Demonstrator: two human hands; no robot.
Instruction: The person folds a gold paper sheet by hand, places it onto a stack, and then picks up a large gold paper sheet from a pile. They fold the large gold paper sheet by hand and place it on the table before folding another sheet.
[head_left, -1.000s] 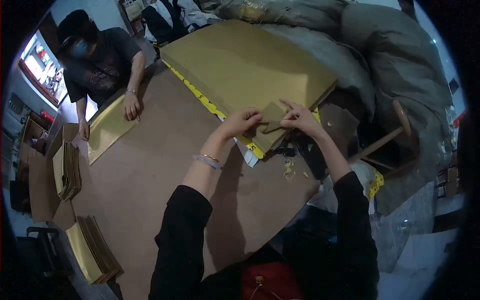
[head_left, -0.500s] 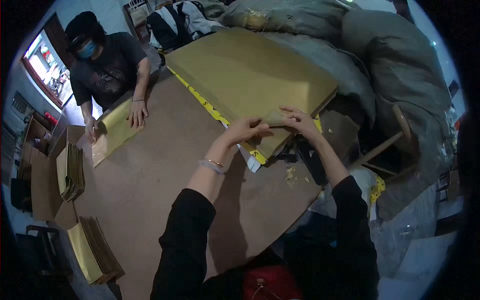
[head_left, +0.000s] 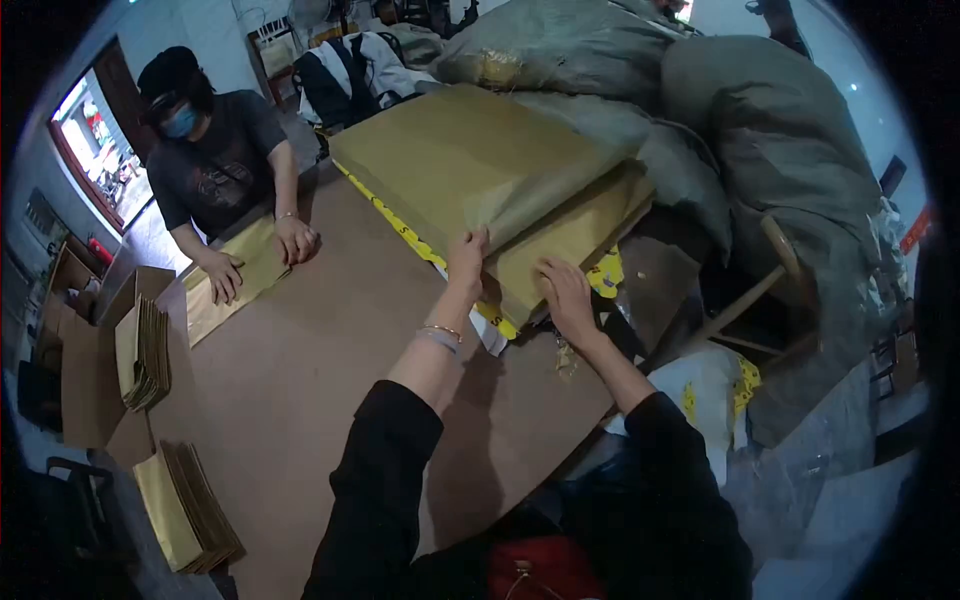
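Note:
A thick stack of gold-coloured paper (head_left: 562, 228) lies on the brown tabletop. My left hand (head_left: 467, 262) pinches the near edge of the top paper sheet (head_left: 430, 145), whose right side is lifted and curled back toward the left. At the stack's near right corner, my right hand (head_left: 568, 297) rests with its fingers stretched out on the paper beneath. Yellow printed wrapping (head_left: 405, 232) shows along the stack's lower edges.
Across the table (head_left: 300, 400), a co-worker (head_left: 225, 165) presses both hands on a gold sheet (head_left: 225, 300). Folded paper bundles (head_left: 185, 505) stand at the left edge. Large grey sacks (head_left: 790, 140) crowd the back right, near a wooden chair frame (head_left: 745, 300).
My left hand has drawn the top sheet's right side up and leftward. My right hand has let go of its edge and moved down onto the stack. The co-worker's hands have shifted on their sheet.

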